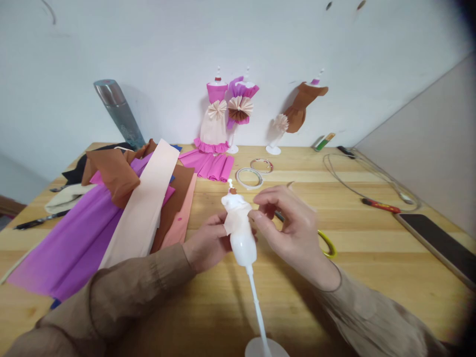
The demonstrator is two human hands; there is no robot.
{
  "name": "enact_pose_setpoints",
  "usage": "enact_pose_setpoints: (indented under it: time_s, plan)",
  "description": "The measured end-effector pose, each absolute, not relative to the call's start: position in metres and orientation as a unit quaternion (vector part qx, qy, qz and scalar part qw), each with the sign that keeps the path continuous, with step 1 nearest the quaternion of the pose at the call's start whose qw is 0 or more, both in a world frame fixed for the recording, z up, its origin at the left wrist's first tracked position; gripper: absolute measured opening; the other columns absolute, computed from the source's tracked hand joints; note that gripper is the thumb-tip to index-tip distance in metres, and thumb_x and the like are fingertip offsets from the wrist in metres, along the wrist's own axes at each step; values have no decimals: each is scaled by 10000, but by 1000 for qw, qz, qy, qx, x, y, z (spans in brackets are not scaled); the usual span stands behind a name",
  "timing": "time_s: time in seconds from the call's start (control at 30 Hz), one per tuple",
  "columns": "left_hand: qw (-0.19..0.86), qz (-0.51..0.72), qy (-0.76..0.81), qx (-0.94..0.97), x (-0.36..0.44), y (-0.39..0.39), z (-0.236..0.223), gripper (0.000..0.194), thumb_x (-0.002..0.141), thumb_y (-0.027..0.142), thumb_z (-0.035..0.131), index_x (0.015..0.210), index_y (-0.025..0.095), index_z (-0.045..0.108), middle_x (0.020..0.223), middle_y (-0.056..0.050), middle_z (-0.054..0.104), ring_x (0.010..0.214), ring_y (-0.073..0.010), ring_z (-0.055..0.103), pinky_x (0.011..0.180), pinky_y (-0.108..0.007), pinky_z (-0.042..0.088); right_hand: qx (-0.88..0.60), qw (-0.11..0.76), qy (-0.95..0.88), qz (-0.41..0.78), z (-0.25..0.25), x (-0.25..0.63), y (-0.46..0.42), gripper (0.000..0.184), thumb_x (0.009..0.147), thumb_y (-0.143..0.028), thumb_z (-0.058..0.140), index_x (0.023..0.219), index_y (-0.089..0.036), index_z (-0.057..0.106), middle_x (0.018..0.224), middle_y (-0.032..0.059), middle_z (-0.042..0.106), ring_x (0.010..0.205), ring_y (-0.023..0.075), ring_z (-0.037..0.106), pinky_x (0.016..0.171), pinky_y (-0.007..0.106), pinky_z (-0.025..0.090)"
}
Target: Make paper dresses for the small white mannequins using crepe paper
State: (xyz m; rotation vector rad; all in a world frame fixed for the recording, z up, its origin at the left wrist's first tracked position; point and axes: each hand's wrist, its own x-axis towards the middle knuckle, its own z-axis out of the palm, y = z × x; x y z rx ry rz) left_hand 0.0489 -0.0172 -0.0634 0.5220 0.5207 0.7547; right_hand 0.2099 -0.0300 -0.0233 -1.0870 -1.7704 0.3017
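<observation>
A small white mannequin (243, 248) on a thin stand tilts in front of me, its upper body wrapped in a cream piece of crepe paper (238, 216). A bit of brown sits around its neck. My left hand (210, 243) is closed around the mannequin's torso from the left, some of its fingers hidden behind it. On the other side, my right hand (292, 230) hovers close with curved fingers, thumb and forefinger apart. Its thumb tip is at the paper's right edge; whether it touches I cannot tell. Yellow-handled scissors (327, 244) lie partly behind the right wrist.
Crepe paper sheets (139, 208) pile up at left, beside a steel flask (119, 114). Dressed mannequins (215, 116) stand along the wall. Tape rolls (250, 178) lie mid-table. At right are a glue stick (325, 142), a cable (372, 171), a red-handled tool (381, 205) and a phone (439, 243).
</observation>
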Motion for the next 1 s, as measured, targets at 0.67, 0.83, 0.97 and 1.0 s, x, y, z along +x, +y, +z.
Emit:
enact_pose_setpoints:
  time_s: [0.67,0.83,0.97,1.0]
  plan:
    - [744,415,396,342,43,-8,-65,271,557,235,826,744,122,667,755,-19,639,704,-121,530,709,-257,397,-534,302,-712,342,-45,199,-28,332,833,-477,545,670,-193,495,623,3,515,572,135,446,516,273,327]
    - [750,381,421,338,41,-5,-67,254,546,258,810,690,120,652,596,15,556,526,-71,408,555,-234,298,-522,328,-604,505,-54,199,-24,388,720,-543,679,752,-178,553,691,17,580,624,151,514,557,281,387]
    - [783,363,413,291,40,-3,-68,276,558,307,789,621,150,571,484,42,476,433,-62,371,472,-231,232,-494,361,-525,592,-59,199,-23,459,647,-574,759,772,-183,552,739,39,646,657,179,592,602,311,450]
    - [786,363,412,285,39,-3,-69,282,560,313,784,616,155,558,482,42,477,427,-63,376,464,-229,235,-490,364,-512,605,-61,199,-23,463,641,-570,768,778,-186,549,742,41,654,665,187,609,617,323,465]
